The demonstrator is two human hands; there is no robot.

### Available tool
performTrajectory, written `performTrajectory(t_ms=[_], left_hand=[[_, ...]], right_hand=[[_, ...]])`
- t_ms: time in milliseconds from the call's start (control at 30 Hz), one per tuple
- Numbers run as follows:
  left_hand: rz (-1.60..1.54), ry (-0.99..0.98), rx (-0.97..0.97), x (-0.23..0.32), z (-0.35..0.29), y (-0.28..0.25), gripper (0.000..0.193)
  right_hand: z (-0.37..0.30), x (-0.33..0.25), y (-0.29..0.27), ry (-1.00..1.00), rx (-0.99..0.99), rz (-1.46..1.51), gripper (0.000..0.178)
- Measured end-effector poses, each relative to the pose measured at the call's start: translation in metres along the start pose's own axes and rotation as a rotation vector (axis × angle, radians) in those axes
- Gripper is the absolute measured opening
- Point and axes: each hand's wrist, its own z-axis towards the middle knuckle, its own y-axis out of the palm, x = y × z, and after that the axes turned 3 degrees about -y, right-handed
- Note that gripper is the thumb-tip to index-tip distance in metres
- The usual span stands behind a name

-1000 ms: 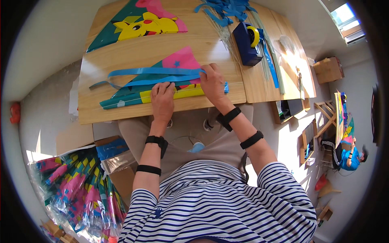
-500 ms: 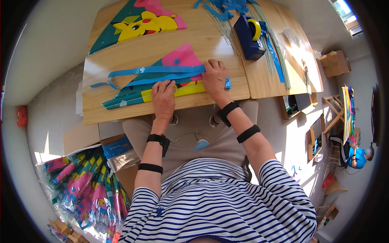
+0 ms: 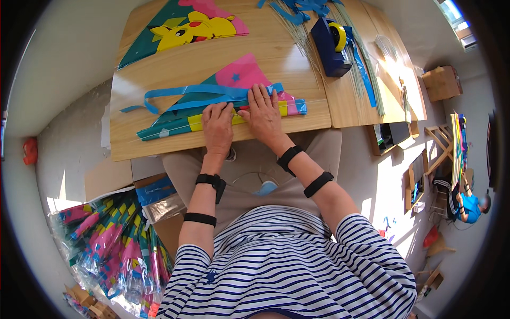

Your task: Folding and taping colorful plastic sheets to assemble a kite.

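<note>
A folded kite point(image 3: 239, 73) in green, pink and yellow lies near the front edge of the wooden table, with its near side folded into a narrow band. Long blue ribbon tails point(image 3: 175, 90) lie across it and loop out to the left. My right hand point(image 3: 263, 114) rests flat on the ribbon and the folded kite, fingers stretched forward. Beside it, my left hand point(image 3: 217, 127) lies on the yellow part of the band, its fingers slightly bent. The kite's blue tip point(image 3: 301, 107) sticks out to the right of my right hand.
Another folded kite point(image 3: 196, 33) with a yellow cartoon figure lies at the far left. A blue tape dispenser point(image 3: 330, 53), thin rods point(image 3: 372, 80) and blue ribbons point(image 3: 303, 8) lie at the far right. Bagged kites point(image 3: 114, 250) stand at lower left. Another person point(image 3: 467, 206) sits far right.
My right hand has moved left along the ribbon, closer to my left hand, and now lies flatter. The ribbon's right end and the kite's tip show more.
</note>
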Motion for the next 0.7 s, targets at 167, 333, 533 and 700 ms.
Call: performTrajectory(t_ms=[167,333,533,700], left_hand=[[0.012,0.007,-0.001,0.001,0.001,-0.002,0.031],[0.004,-0.007,-0.015,0.003,0.001,-0.004,0.032],[-0.01,0.01,-0.022,0.002,0.001,-0.005,0.033],[-0.06,0.043,-0.005,-0.001,0.002,-0.012,0.03]], right_hand=[[-0.003,-0.004,-0.003,-0.034,-0.075,0.0,0.077],[-0.005,-0.003,-0.007,-0.056,-0.134,0.031,0.088],[-0.006,-0.003,-0.009,-0.055,-0.145,0.057,0.094],[-0.005,-0.004,-0.009,-0.06,-0.146,0.047,0.094]])
